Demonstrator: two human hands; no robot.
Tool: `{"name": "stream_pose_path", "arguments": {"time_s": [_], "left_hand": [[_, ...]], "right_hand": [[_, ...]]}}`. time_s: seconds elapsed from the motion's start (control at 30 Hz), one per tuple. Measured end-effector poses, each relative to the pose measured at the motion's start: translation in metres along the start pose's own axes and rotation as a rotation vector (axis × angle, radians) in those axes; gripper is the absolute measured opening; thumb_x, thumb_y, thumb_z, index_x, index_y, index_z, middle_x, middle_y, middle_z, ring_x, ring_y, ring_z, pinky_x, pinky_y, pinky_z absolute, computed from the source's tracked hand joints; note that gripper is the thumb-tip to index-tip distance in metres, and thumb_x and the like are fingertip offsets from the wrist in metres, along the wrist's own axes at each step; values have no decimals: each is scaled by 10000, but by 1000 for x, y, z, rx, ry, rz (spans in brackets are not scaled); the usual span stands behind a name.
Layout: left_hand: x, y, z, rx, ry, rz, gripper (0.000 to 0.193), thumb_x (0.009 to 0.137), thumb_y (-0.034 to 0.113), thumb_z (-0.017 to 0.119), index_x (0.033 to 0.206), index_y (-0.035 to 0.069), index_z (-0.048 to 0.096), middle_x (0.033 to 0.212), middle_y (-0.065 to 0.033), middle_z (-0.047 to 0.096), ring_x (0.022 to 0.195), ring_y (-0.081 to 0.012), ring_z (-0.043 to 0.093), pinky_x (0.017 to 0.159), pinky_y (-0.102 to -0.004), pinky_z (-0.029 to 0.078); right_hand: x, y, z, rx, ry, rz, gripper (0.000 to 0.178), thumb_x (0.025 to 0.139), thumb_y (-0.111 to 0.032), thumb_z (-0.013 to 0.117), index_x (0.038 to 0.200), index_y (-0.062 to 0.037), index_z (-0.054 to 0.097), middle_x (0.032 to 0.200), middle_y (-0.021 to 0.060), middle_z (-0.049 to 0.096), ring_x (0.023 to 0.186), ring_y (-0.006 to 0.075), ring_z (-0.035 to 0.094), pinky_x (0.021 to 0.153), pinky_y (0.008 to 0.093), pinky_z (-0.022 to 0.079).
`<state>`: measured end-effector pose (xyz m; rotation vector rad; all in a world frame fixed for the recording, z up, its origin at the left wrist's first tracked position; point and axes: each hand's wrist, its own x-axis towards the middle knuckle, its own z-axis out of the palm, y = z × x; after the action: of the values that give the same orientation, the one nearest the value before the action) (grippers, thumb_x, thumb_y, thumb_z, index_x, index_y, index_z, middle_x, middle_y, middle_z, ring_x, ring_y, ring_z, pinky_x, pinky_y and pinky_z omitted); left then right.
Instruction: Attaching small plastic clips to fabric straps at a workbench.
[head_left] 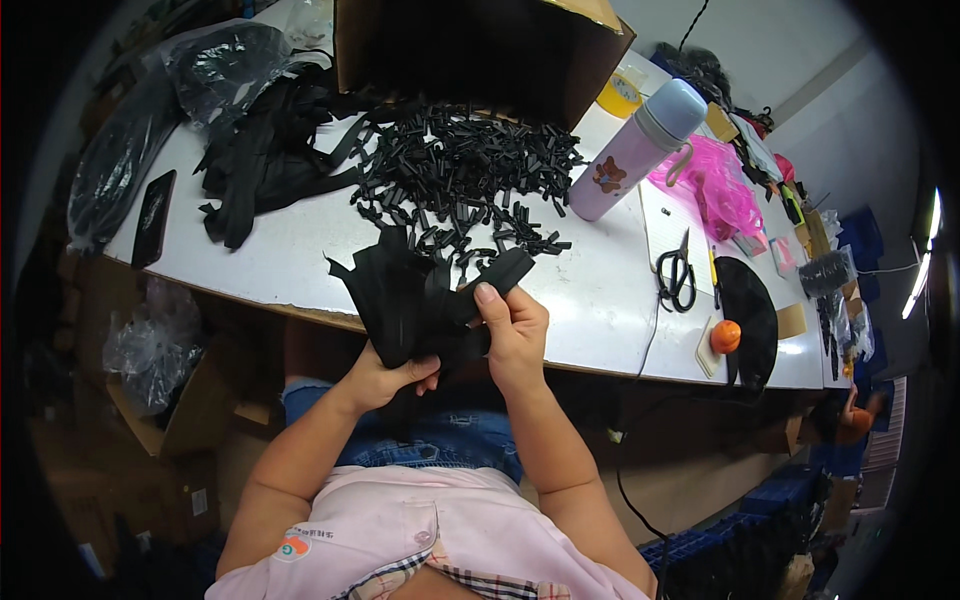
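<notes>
My left hand (385,378) is closed round the lower part of a bunch of black zipper strips (395,300), whose upper ends fan out above the table's front edge. Between thumb and fingers, my right hand (515,335) grips the end of one black zipper strip (505,270), just right of the bunch. Both hands are close together over my lap. Beyond them lies a heap of small black pieces (460,170), perhaps zipper pulls. More black strips (270,160) are spread to its left. The fingers of my left hand are partly hidden by the bunch.
At the back stands an open cardboard box (590,70). A lilac bottle (625,160) is right of the heap, with black scissors (677,280), pink plastic (715,185) and an orange fruit (726,337) further right. A phone (154,218) and plastic bags (225,70) lie left on the white table (300,255).
</notes>
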<state>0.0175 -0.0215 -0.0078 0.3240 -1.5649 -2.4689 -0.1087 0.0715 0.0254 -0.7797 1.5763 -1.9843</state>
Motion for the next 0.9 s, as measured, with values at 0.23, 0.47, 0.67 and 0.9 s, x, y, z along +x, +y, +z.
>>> {"name": "stream_pose_path", "arguments": {"time_s": [0.23, 0.47, 0.67, 0.9], "left_hand": [[1, -4, -10, -129, 4, 10, 166, 763, 109, 589, 863, 6, 508, 613, -50, 504, 525, -116, 493, 489, -235, 421], [-2, 10, -5, -324, 122, 178, 236, 720, 95, 625, 903, 6, 506, 670, -34, 492, 584, -103, 471, 601, -253, 439], [-16, 8, 5, -406, 262, 111, 295, 681, 32, 653, 944, 36, 521, 857, -20, 536, 757, -119, 527, 700, -245, 436], [-21, 3, -11, 7, 489, 306, 179, 728, 51, 627, 879, 13, 539, 771, -39, 555, 691, -131, 546, 629, -245, 464]], "right_hand": [[4, -46, -17, 280, 395, -533, 82, 813, -81, 514, 858, -13, 517, 763, 72, 544, 657, 121, 509, 501, 208, 404], [-30, -61, -6, -418, -378, -258, 105, 709, -67, 610, 683, 22, 562, 518, 76, 461, 450, 159, 451, 426, 260, 344], [-27, 1, 18, -443, -449, -164, 116, 721, -90, 619, 703, 4, 552, 543, 78, 490, 434, 168, 447, 409, 261, 345], [39, 3, -9, -1422, -126, -536, 455, 759, -203, 541, 1181, -84, 423, 1191, 178, 394, 1065, 350, 375, 882, 412, 299]]}}
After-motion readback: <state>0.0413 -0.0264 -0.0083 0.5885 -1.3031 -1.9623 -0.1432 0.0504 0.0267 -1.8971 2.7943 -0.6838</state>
